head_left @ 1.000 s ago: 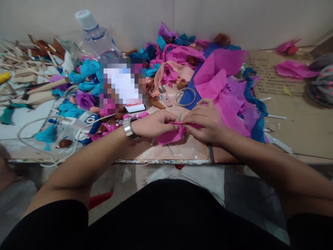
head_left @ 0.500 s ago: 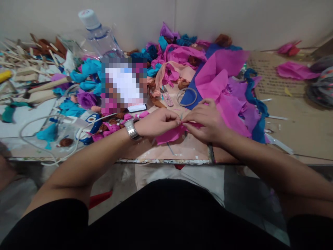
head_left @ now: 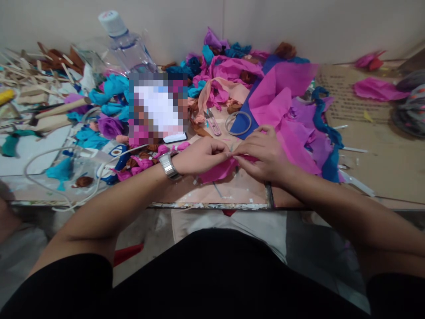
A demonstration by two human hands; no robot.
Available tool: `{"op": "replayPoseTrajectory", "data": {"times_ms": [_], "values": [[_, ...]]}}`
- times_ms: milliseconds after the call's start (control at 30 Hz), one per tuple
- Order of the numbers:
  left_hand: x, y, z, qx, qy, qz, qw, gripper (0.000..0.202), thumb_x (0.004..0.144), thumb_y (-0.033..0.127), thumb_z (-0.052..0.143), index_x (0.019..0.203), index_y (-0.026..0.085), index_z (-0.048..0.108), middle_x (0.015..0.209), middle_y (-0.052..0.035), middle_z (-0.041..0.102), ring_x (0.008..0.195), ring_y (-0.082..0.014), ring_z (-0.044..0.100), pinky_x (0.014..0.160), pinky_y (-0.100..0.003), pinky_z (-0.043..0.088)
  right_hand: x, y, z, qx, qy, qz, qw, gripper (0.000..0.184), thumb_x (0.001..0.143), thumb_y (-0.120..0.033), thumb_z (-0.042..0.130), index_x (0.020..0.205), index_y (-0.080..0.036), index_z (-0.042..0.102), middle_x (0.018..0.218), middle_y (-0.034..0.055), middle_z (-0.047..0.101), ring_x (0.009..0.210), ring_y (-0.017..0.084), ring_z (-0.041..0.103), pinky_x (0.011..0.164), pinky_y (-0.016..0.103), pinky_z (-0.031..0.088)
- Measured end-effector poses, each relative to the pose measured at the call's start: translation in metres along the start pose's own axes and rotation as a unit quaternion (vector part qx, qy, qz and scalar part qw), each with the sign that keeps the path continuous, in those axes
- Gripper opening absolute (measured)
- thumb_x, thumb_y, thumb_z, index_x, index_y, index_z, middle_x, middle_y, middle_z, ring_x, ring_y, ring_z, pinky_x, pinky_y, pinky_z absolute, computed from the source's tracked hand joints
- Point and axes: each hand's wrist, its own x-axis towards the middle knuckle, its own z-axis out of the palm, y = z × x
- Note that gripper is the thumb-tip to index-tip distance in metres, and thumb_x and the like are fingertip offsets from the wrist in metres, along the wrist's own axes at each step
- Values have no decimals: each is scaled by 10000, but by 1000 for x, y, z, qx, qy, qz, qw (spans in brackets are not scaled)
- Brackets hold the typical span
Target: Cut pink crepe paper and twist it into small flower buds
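On the near side of the fingertips (head_left: 227, 155), a mostly bare stretch of tabletop (head_left: 247, 190) left room to pass. Just beyond them, snips (head_left: 215, 127) and a grey ring (head_left: 237, 134) stood in the way; farther left, a phone (head_left: 175, 138) and tall bottle (head_left: 133, 54); right, heaped pink sheets (head_left: 294, 139), with open cardboard (head_left: 392, 164) past those.

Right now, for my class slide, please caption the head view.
Left hand and right hand pinch a pink sheet, small snips and a ring lying beyond.
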Motion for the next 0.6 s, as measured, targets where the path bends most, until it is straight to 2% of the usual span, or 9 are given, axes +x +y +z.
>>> {"op": "replayPoseTrajectory", "data": {"times_ms": [333, 600], "values": [[0, -2, 2, -24, 11, -22, 999, 362, 992, 444, 632, 822, 140, 733, 666, 15, 604, 603, -99, 455, 560, -230, 318, 1, -1, -2, -18, 7, -13, 1000, 89, 1055, -302, 686, 1007, -265, 751, 964, 28, 849, 945, 241, 734, 1056, 529, 369], [-1, 2, 2, 6, 28, 4, 1000, 373, 1010, 435, 591, 847, 137, 743, 641, 28, 589, 591, -98, 458, 596, -251, 338, 3, -1, -2, -27, 11, -20, 999, 92, 1051, -291, 683, 996, -261, 750, 939, 19, 843, 903, 228, 724, 1025, 508, 372]]}}
